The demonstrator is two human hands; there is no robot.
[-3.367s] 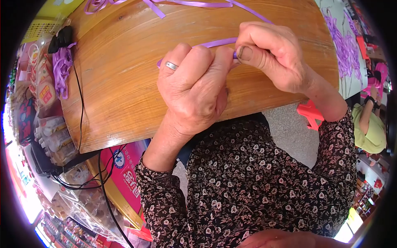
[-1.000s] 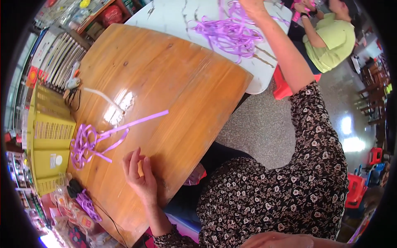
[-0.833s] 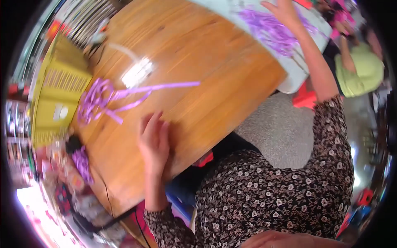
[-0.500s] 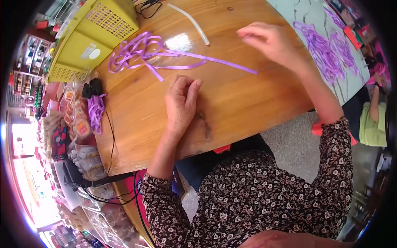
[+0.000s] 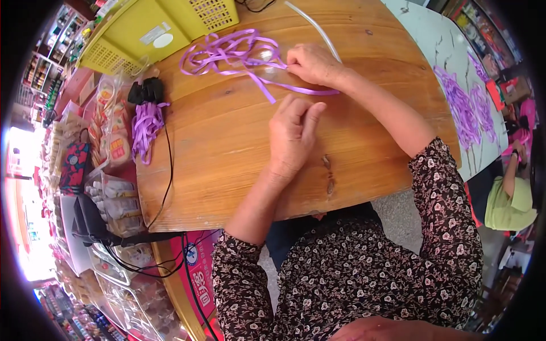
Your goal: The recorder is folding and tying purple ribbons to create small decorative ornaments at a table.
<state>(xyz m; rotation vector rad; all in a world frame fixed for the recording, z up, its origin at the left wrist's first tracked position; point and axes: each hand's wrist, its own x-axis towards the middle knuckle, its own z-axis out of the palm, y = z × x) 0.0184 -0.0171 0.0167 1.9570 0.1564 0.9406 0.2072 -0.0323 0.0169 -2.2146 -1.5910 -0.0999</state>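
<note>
A loose tangle of purple ribbon (image 5: 227, 54) lies on the wooden table, with two free tails trailing toward me. My right hand (image 5: 315, 65) reaches over from the right, its fingertips pinched on a strand at the tangle's right side. One tail passes under its wrist. Nearer to me, my left hand (image 5: 291, 136) hovers over or rests on the wood, just below the tails. Its fingers are curled, with the thumb up beside them; whatever may be inside is hidden. Past the right forearm lies a pale translucent strip (image 5: 315, 27).
A yellow plastic basket (image 5: 165, 37) stands at the back left. Black pieces (image 5: 146, 91) with a purple ribbon bundle (image 5: 147, 128) lie at the left edge, near packaged goods (image 5: 116, 142). More ribbon heaps (image 5: 460, 108) lie on a white marbled table (image 5: 409, 20); a person in green (image 5: 512, 199) is beyond.
My right hand has come down leftward from the air onto the ribbon and pinched it. My left hand stays curled in much the same pose. The whole view has shifted.
</note>
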